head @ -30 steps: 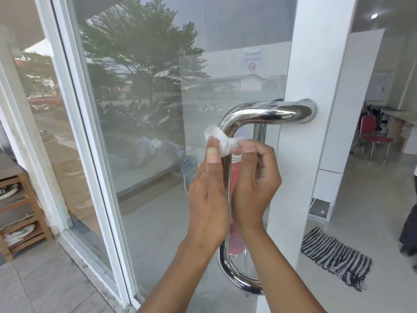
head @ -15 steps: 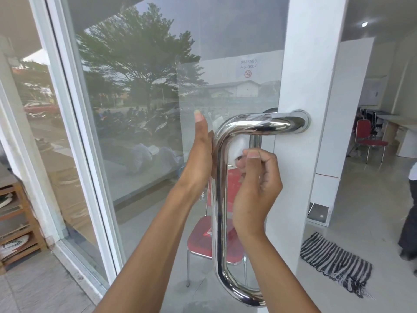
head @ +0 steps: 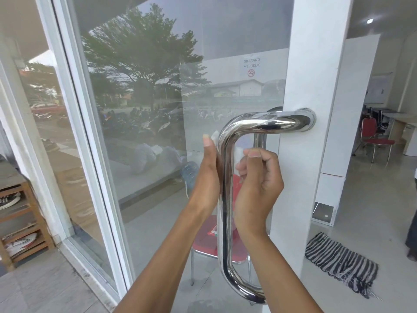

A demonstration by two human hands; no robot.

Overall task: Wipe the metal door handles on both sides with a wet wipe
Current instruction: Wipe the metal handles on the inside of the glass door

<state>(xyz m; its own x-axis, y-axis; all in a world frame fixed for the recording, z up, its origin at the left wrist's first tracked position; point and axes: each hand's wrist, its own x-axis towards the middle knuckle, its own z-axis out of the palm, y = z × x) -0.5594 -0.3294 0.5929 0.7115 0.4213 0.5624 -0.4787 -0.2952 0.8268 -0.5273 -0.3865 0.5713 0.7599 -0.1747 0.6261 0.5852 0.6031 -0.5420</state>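
At a glass door (head: 158,154), a wipe (head: 238,154) is pinched by the curled right hand (head: 259,188) behind the steel handle's (head: 225,199) upright bar. The left hand (head: 208,175) is laid flat against the bar's left side, fingers straight.

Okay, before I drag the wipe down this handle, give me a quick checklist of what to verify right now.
1. White wet wipe wrapped behind the vertical bar of the shiny curved metal door handle: ok.
2. Right hand grip on the wipe, thumb and fingers curled on it: ok.
3. Left hand flat against the bar's left side, a wipe corner showing at its fingertips: ok.
4. Full contact of the wipe with the bar's back: cannot tell, hidden.
5. Bar below the hands free of anything in the way: ok.
6. Inside handle behind the glass wiped: cannot tell.
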